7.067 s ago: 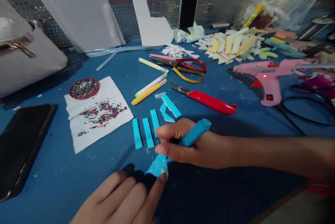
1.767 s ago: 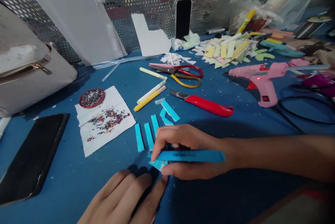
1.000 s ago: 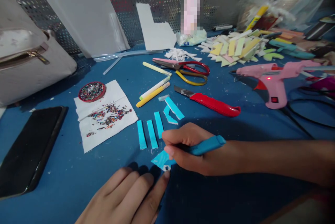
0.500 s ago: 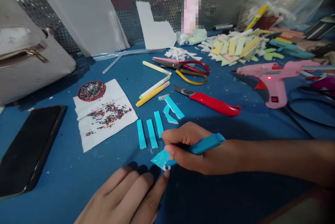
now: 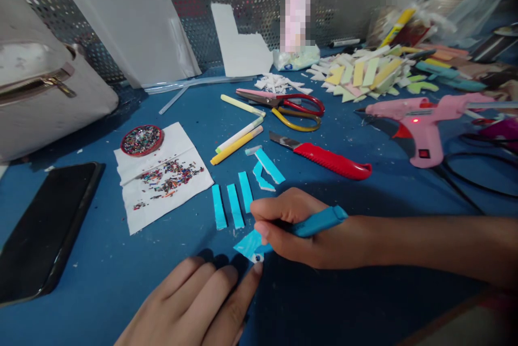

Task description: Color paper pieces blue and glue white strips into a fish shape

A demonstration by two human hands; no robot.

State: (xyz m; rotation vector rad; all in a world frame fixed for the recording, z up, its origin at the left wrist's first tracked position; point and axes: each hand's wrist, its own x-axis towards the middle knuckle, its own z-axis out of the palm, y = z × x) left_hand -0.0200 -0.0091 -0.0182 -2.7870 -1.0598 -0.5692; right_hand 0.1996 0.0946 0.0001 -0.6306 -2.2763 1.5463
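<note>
Table (image 5: 194,119): blue, bearing all below; places are given from the cutter (image 5: 332,160).
Bag (image 5: 40,103): far left of cutter.
Right hand (image 5: 303,253): nearer the person than cutter; fingers closed round the blue marker (image 5: 321,221).
Left hand (image 5: 198,297): nearer and further left of cutter; index stretched out, its tip on the piece, other visible fingers loosely bent, gripping nothing visible.
Phone (image 5: 46,227): far left of cutter, lying flat.
Glue gun (image 5: 424,119): right of cutter, red light showing.
Napkin (image 5: 174,141): left of cutter, bearing bits.
Scissors (image 5: 297,108): just beyond cutter.
Strips (image 5: 219,208): three, blue, left of cutter and nearer.
Piece (image 5: 246,248): nearer and left of cutter, mostly blue, one white corner with dark mark. Tip contact unclear. Handling, as judged: keep light index pressure on the extreme edge, lay short overlapping strokes towards the white corner, shift the fingertip to reach covered surface.
</note>
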